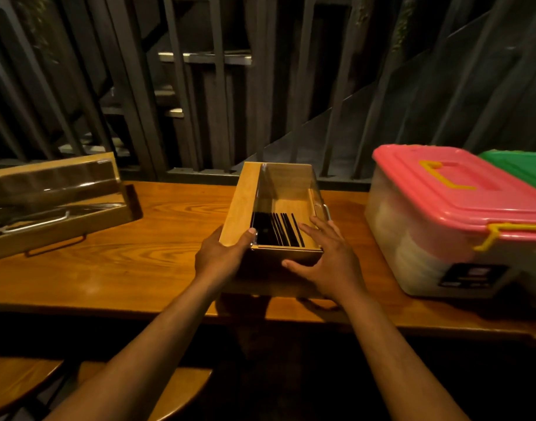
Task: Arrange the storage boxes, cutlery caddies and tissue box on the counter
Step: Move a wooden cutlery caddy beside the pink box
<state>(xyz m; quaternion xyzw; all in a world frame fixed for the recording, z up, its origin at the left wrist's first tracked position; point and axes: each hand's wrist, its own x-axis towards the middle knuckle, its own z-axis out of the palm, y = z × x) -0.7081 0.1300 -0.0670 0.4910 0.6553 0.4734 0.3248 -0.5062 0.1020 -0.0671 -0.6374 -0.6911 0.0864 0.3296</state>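
A wooden cutlery caddy [242,205] with a clear lid stands lengthwise in the middle of the wooden counter [157,238]; dark chopsticks show through the lid. My left hand [222,256] grips its near left corner, thumb on the top edge. My right hand [327,262] lies on the near right corner with fingers spread over the lid and the front wall. A second wooden cutlery caddy [57,205] with a clear lid and metal handle sits at the left. At the right stands a translucent storage box with a pink lid [461,192]; behind it is a green-lidded box [522,167].
Dark metal railings and stairs rise right behind the counter's far edge. Round wooden stools [20,381] stand below the counter's near edge at the lower left. Bare counter lies between the two caddies.
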